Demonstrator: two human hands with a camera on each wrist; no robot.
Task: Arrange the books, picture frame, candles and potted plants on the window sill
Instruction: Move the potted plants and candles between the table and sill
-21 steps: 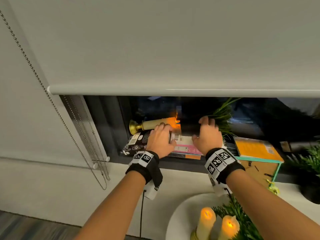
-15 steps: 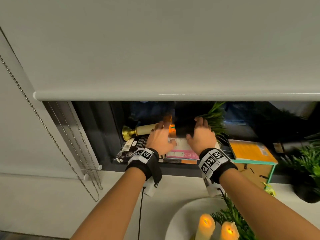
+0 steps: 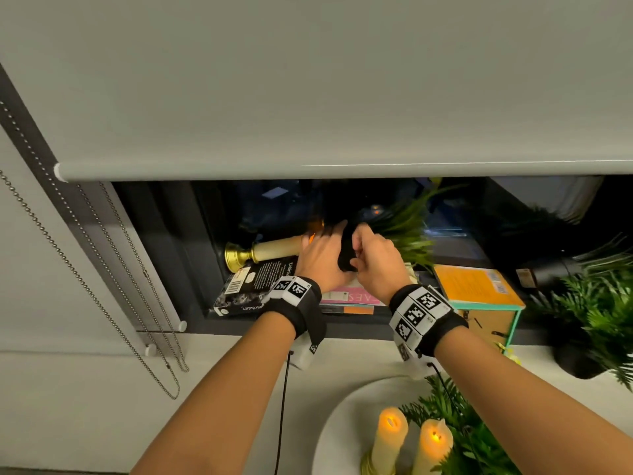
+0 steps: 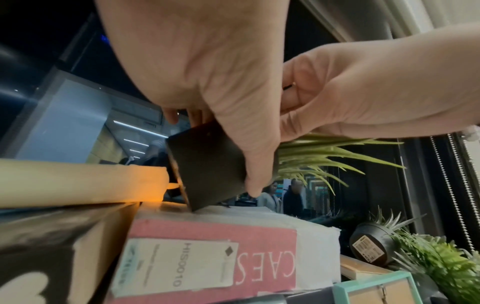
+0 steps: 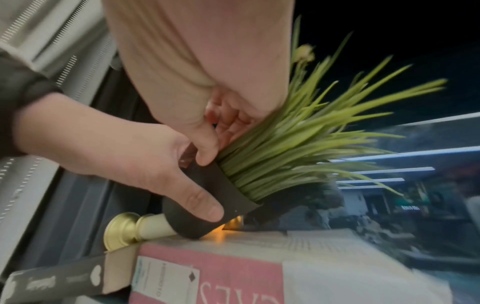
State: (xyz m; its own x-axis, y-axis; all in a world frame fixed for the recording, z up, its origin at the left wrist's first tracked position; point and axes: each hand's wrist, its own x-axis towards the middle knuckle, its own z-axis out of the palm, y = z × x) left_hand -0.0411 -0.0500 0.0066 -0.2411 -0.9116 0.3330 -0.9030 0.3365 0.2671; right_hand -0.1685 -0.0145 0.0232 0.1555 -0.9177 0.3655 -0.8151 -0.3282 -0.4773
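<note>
A small black pot [image 3: 346,248] of grass-like leaves [image 5: 298,144] tilts to the right, its bottom edge on a pink and white book [image 4: 207,257]. My left hand [image 3: 322,255] grips the pot's wall [image 4: 207,164] with thumb in front and fingers behind. My right hand [image 3: 376,265] holds its rim [image 5: 215,185], thumb at the leaves' base. A lit candle in a gold holder [image 3: 274,250] lies on its side just left of the pot. A black book [image 3: 253,286] lies below it. An orange book [image 3: 476,282] rests on a teal picture frame [image 3: 486,320].
The lowered roller blind [image 3: 308,97] hangs low over the sill, and its bead chain [image 3: 85,286] hangs at the left. Another potted plant [image 3: 599,313] stands at the right, and one more pot [image 4: 371,244] lies toppled. Below me, a white plate [image 3: 342,423] bears two lit candles [image 3: 390,437].
My left hand has left the books and taken hold of the black pot. Both hands have closed together on it, and the pot has tipped up from the book.
</note>
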